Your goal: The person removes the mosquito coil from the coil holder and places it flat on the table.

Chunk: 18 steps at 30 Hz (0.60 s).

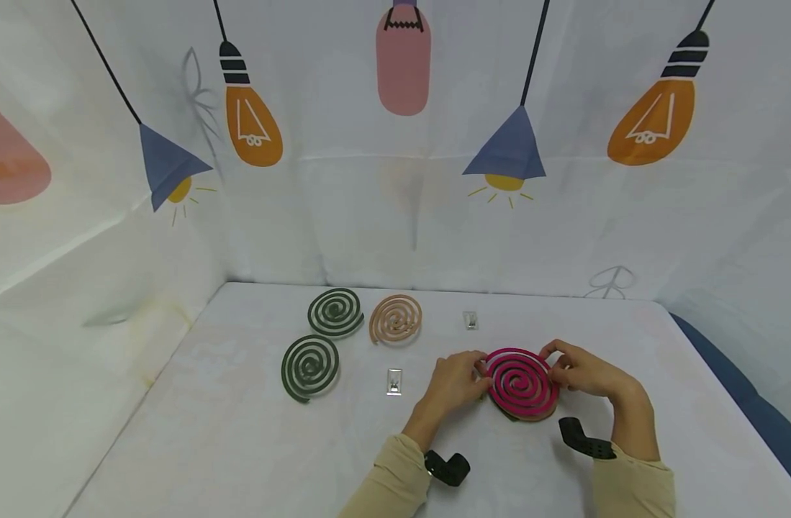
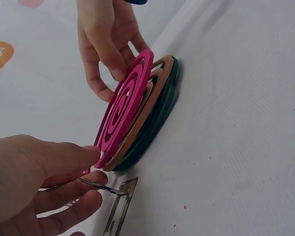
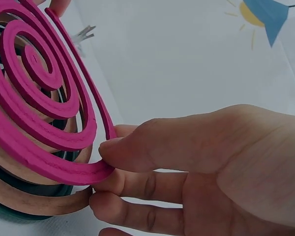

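Both hands hold a pink mosquito coil [image 1: 521, 392] at opposite edges, over a stack of coils. My left hand [image 1: 458, 381] pinches its left edge between thumb and fingers. At the other edge, my right hand [image 1: 586, 370] grips the rim, thumb on top, as the right wrist view shows. Under the pink coil lie brown coils [image 3: 44, 199] and dark green coils [image 2: 160, 115], stacked flat on the table. In the left wrist view a thin metal coil stand [image 2: 130, 187] lies beside the stack, its raised prong close to my left fingers.
Two green coils [image 1: 309, 365] and a tan coil [image 1: 395, 319] lie on the white table [image 1: 240, 446], left of the hands. Two small metal stands lie apart, one in the middle [image 1: 394, 382] and one farther back [image 1: 471, 321]. A printed white curtain [image 1: 369, 216] hangs behind.
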Each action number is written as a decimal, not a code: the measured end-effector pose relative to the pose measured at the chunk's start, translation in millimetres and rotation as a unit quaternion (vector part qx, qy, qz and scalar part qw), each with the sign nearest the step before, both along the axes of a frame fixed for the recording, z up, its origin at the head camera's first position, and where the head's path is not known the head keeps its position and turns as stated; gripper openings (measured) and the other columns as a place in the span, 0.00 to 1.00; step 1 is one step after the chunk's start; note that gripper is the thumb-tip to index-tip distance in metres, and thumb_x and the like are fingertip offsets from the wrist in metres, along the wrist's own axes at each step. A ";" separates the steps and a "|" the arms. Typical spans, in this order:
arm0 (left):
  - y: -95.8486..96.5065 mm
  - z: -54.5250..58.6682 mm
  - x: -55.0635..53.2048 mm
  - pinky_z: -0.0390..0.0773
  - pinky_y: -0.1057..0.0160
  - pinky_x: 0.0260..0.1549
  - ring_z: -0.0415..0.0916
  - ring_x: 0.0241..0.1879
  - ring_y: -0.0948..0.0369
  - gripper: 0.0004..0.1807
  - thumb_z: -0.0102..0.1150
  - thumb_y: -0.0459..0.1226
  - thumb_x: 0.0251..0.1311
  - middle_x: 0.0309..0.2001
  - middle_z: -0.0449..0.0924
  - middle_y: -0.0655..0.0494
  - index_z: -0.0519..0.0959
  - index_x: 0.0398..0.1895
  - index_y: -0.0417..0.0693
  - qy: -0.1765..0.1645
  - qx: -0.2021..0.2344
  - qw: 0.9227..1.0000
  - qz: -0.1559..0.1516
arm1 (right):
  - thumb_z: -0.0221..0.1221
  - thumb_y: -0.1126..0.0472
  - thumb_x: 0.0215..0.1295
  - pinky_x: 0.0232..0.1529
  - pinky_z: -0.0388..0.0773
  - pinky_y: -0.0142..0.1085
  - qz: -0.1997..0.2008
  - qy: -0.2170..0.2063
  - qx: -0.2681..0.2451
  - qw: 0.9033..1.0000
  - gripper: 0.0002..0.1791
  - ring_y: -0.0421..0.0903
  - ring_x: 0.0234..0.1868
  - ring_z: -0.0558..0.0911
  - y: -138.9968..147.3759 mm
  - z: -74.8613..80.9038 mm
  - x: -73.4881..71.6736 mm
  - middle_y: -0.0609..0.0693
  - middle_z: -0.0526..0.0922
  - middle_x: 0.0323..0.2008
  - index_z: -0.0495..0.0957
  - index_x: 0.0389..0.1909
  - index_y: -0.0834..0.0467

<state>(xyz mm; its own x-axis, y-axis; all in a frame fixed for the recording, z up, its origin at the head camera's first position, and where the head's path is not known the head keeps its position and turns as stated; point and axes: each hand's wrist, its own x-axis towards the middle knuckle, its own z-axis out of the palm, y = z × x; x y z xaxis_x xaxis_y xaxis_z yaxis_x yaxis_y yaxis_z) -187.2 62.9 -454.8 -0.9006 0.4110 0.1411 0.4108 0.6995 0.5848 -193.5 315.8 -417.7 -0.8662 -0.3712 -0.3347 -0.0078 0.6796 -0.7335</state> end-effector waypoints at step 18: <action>-0.1 -3.3 -1.0 0.64 0.68 0.35 0.71 0.28 0.74 0.20 0.63 0.42 0.56 0.34 0.84 0.64 0.80 0.51 0.47 -0.017 0.008 1.000 -0.002 | 0.51 0.65 0.65 0.35 0.73 0.38 -0.017 0.001 0.020 1.000 0.14 0.47 0.33 0.73 1.6 -4.9 -2.1 0.53 0.77 0.32 0.68 0.51 0.64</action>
